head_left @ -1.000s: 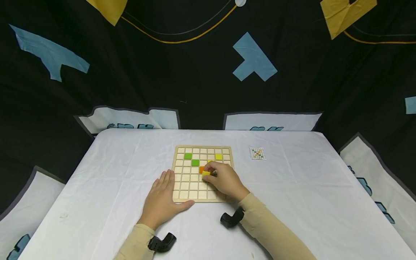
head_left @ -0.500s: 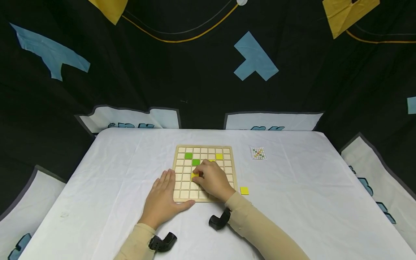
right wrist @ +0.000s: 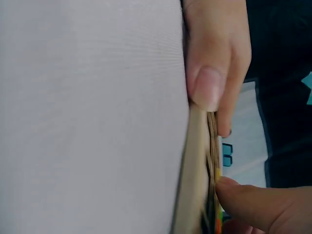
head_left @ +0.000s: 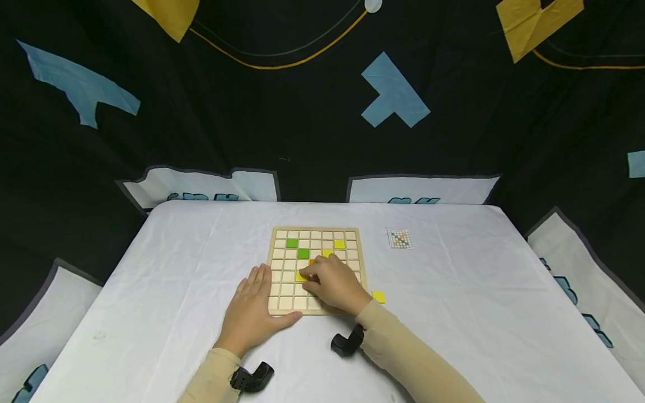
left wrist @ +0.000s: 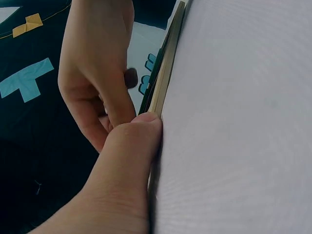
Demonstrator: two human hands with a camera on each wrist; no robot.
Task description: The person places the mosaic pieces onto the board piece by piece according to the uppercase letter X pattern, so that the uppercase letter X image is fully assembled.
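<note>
A square wooden grid board (head_left: 286,303) lies on the white table. My left hand (head_left: 252,313) rests flat at its left side, fingers straight, thumb along the front edge; in the left wrist view that thumb (left wrist: 131,146) presses the board's rim. Over the middle of the board, my right hand (head_left: 335,282) holds a small yellow tile (head_left: 300,276) between thumb and index finger, low at a cell. Right beside those fingers an orange tile (head_left: 312,261) is mostly hidden. Two green tiles (head_left: 303,253) and two more yellow tiles (head_left: 340,244) sit in other cells.
A loose yellow tile (head_left: 378,296) lies on the table right of the board, close to the right sleeve. Farther back is a small printed pattern card (head_left: 400,239). Black cloth (head_left: 312,140) hangs behind the table (head_left: 478,291).
My right hand has brought the yellow tile left and down to a cell left of the orange tile. The loose yellow tile beside the board has come into view. My left hand stays put.
</note>
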